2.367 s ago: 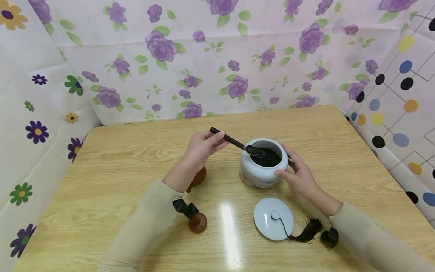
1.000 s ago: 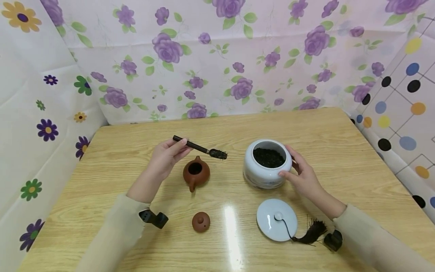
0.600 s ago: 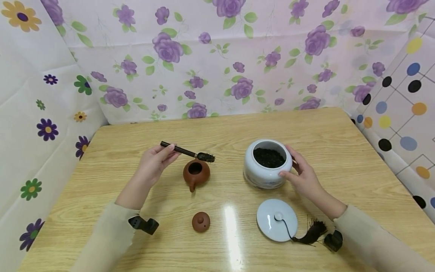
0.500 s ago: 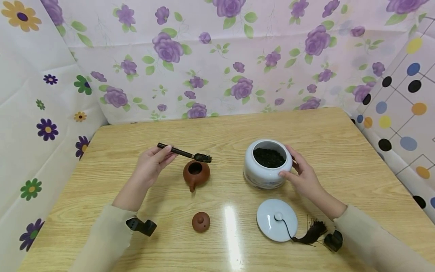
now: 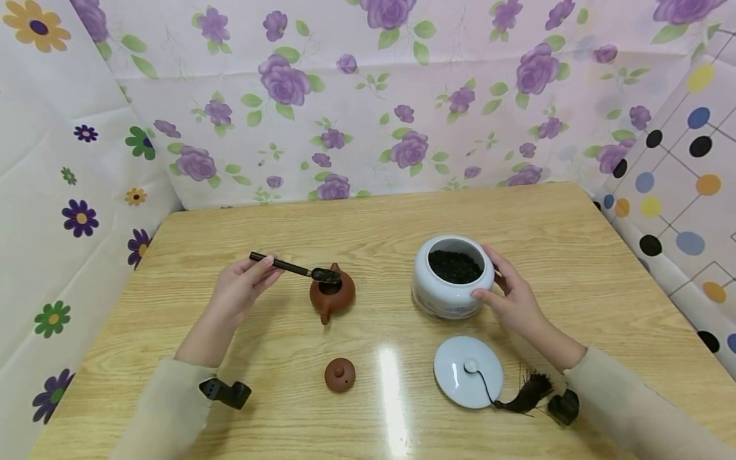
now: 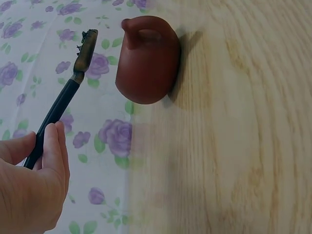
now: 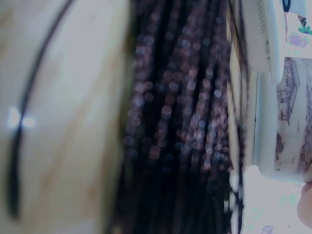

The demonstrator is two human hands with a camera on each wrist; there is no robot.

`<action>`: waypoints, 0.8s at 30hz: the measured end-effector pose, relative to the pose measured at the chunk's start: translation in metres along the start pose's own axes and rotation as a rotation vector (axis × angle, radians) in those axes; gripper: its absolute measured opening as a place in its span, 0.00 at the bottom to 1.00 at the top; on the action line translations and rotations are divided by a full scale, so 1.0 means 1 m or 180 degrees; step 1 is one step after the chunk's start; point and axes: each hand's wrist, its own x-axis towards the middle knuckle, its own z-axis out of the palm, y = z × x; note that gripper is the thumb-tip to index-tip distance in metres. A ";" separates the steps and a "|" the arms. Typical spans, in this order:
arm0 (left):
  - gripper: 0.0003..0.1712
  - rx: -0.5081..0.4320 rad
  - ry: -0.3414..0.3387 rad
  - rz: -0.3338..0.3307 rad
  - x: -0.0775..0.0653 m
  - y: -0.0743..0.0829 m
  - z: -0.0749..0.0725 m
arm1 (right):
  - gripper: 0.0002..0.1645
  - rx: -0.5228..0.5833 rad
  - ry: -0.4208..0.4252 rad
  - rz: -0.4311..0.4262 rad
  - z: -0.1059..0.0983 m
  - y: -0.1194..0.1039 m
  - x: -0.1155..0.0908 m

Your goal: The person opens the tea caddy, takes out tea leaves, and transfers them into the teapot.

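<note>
My left hand (image 5: 240, 289) pinches the dark handle of a tea scoop (image 5: 287, 266). The scoop's head carries dark tea leaves (image 5: 326, 275) and hangs over the mouth of a reddish-brown clay teapot (image 5: 339, 299). In the left wrist view the scoop's head stands apart from the teapot (image 6: 148, 63), above its opening. My right hand (image 5: 508, 291) grips the right side of a white porcelain jar (image 5: 439, 295), thumb at the front near the rim. Dark tea leaves (image 5: 455, 266) lie inside this jar.
The teapot's lid (image 5: 340, 375) lies in front of the pot. Nearer the right arm is the jar's white lid (image 5: 460, 377), with a dark tassel (image 5: 526, 394) on a cord, which blurs much of the right wrist view. A flowered cloth (image 5: 368, 128) stands behind the table.
My left hand has moved left with the loaded scoop, from inside the jar, across the table to above the teapot's mouth. The right hand has stayed on the jar.
</note>
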 end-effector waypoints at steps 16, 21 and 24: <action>0.12 0.0661 0.0244 0.0240 -0.001 -0.004 -0.001 | 0.46 0.0029 -0.0003 -0.0029 0.001 0.001 0.000; 0.26 0.1025 0.0307 0.0290 0.000 -0.001 0.006 | 0.47 0.0019 0.0006 -0.0023 0.000 0.002 0.000; 0.26 0.1234 0.0333 0.0326 0.001 0.002 0.010 | 0.47 0.0009 0.0019 -0.0045 0.001 0.002 0.001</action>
